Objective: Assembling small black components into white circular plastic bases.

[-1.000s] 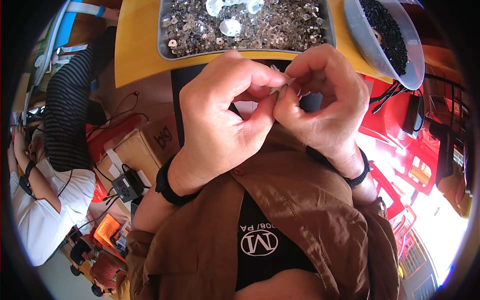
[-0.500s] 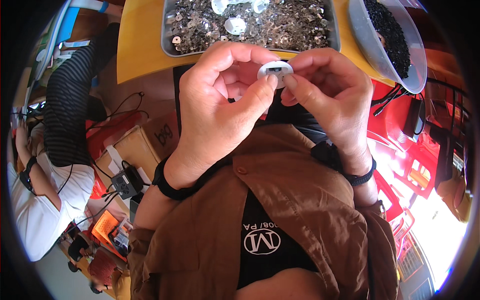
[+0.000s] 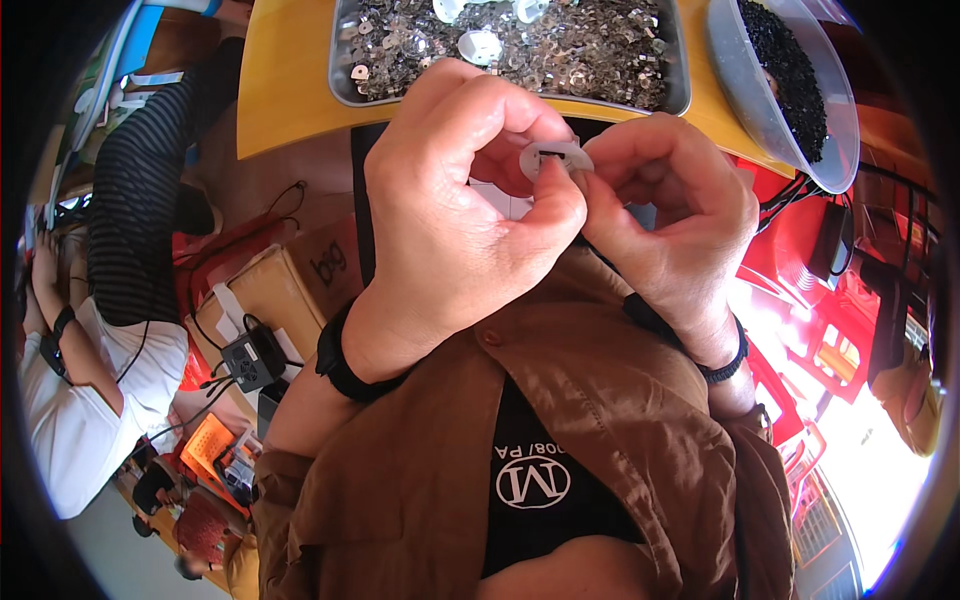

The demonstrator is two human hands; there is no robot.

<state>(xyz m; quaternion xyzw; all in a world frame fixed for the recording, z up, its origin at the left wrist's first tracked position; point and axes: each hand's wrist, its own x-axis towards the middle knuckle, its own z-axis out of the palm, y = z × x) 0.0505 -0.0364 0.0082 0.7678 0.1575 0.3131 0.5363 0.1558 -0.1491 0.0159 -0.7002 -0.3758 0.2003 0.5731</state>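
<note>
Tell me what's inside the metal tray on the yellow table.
The metal tray holds a heap of small shiny metal pieces with a few white plastic discs on top. Its bottom is buried, and the left hand covers its near edge.

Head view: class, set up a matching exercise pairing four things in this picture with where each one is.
Things:
1. white disc
2. metal tray of small silvery parts
3. clear tub of black granules
4. black wristband

Places:
a. far right of the yellow table
b. on the left hand's wrist
c. pinched between both hands' fingertips, right hand included
d. on the table, straight ahead

Pairs: 1-c, 2-d, 3-a, 4-b
</note>
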